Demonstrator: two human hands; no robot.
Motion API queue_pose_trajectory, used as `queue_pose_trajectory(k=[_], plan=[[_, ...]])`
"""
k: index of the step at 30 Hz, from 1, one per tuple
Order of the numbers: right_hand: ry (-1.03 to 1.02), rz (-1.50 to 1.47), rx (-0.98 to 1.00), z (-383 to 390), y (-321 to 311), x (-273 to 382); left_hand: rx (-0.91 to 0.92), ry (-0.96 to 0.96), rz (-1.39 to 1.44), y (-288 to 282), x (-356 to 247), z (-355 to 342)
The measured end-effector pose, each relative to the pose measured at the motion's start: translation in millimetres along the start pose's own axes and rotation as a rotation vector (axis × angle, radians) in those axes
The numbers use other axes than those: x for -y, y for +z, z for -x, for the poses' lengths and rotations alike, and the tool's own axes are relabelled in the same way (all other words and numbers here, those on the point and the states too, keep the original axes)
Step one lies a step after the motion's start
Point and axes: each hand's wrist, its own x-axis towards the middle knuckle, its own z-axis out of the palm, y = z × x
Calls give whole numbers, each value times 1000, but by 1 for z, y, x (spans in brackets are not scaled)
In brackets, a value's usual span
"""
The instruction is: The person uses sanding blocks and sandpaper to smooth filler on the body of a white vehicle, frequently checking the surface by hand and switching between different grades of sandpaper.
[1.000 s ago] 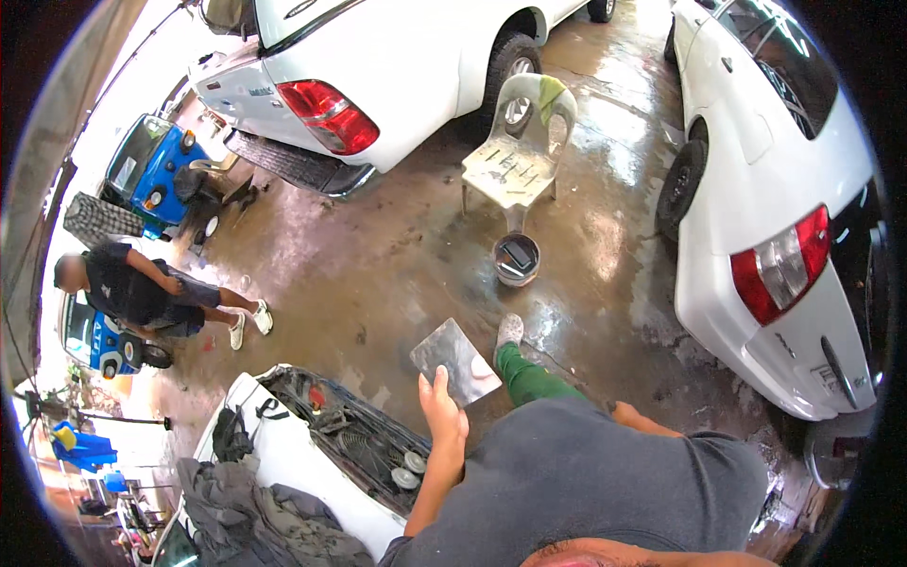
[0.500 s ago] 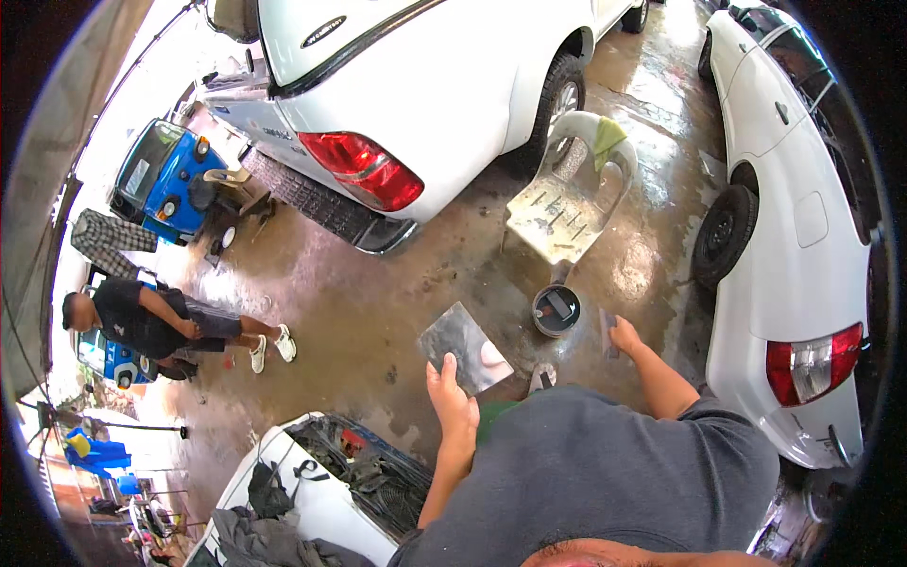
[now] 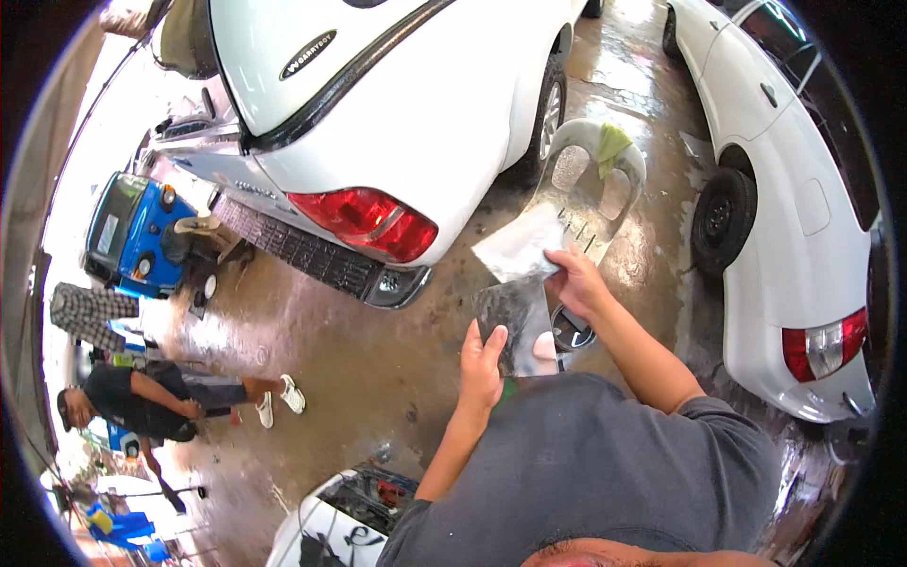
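Observation:
My left hand (image 3: 482, 364) holds a flat dark grey plate (image 3: 513, 319) by its lower edge, in front of my chest. My right hand (image 3: 576, 281) pinches a pale, crumpled sheet (image 3: 520, 248) that lies against the plate's top edge. Both hands are close together over the wet concrete floor. A small bucket (image 3: 571, 335) stands on the floor just behind the plate, partly hidden by my right wrist.
A white plastic chair (image 3: 588, 184) with a yellow-green cloth (image 3: 612, 144) stands ahead. A white pickup's rear (image 3: 378, 123) is at left, a white car (image 3: 794, 189) at right. A crouching person (image 3: 142, 402), a blue three-wheeler (image 3: 128, 231) and an open engine bay (image 3: 364, 501) are at lower left.
My right hand has come up from beside the bucket and now grips the pale sheet at the plate's top. The view has swung closer to the pickup and the chair.

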Motion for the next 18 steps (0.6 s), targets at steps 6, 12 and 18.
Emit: queue_pose_trajectory(k=[6, 12, 18], plan=[[123, -81, 176, -37, 99, -17, 143, 65, -30, -34, -81, -45], [-244, 505, 169, -82, 159, -12, 113, 135, -78, -78, -124, -62], [-1288, 1583, 112, -151, 265, 82, 127, 113, -86, -101, -140, -65]])
